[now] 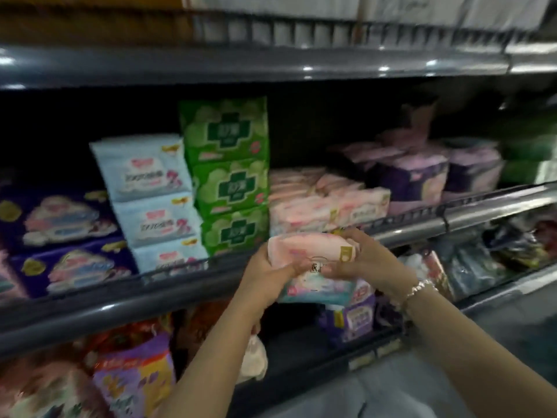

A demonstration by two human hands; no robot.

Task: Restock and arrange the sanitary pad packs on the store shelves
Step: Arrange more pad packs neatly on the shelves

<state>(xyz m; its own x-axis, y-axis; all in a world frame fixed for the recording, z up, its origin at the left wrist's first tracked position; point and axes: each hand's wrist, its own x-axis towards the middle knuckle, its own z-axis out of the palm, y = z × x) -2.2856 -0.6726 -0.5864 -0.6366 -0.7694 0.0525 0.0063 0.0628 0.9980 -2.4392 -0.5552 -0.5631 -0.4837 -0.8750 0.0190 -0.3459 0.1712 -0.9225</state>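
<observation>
A pink and white pad pack [310, 251] is held in front of the middle shelf rail [180, 285]. My left hand [268, 276] grips its left end and my right hand [364, 260], with a bracelet on the wrist, grips its right end. Just behind, a low stack of similar pink packs [325, 203] lies on the middle shelf. Left of that stand green packs [232, 176], light blue packs [150, 200] and dark purple packs [63, 236]. The whole view is blurred.
Purple and pink packs [419, 173] sit at the right of the middle shelf. The lower shelf holds purple packs [352, 318], a colourful bag [132, 375] and more goods at right [482, 260]. White packs [391, 7] fill the top shelf.
</observation>
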